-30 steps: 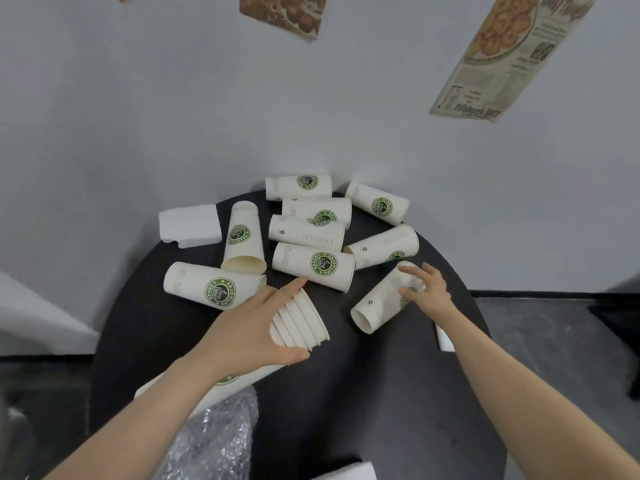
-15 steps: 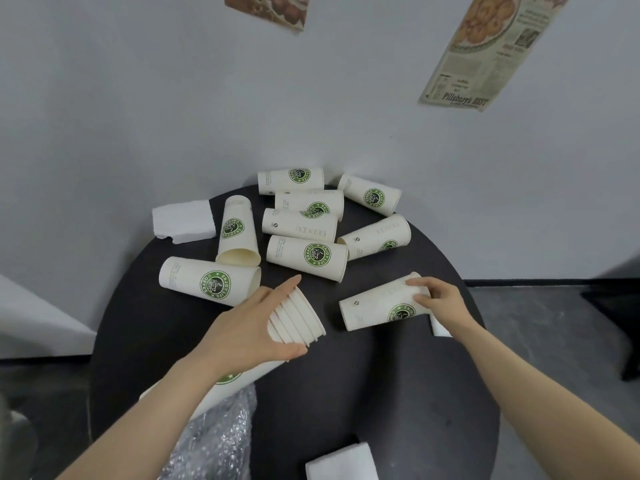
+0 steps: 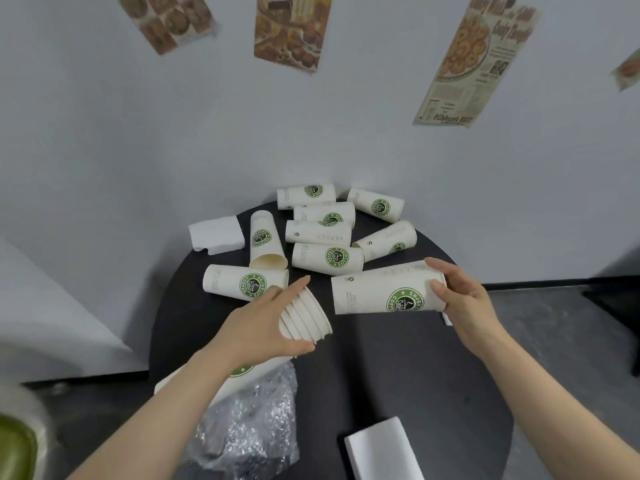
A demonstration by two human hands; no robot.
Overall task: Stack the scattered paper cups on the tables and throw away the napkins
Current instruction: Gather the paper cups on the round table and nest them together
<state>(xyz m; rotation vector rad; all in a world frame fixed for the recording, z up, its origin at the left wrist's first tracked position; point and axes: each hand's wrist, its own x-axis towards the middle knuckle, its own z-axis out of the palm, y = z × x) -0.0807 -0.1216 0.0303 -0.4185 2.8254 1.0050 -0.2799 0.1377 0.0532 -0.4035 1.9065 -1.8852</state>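
My left hand grips a stack of nested paper cups, rims pointing right. My right hand holds a single white cup with a green logo by its rim end, lying sideways in the air with its base aimed at the stack's mouth, a small gap between them. Several more cups lie on their sides on the round black table, among them one near my left hand and one behind the held cup. A white napkin lies at the table's back left, another napkin at the front.
Crumpled clear plastic wrap lies at the table's front left under my left forearm. A grey wall with posters stands right behind the table. A third napkin's edge peeks out under my right hand. Grey floor lies to the right.
My right hand lifted the single cup off the table and swung it level, bringing its base leftward towards the stack. My left hand kept its hold on the stack.
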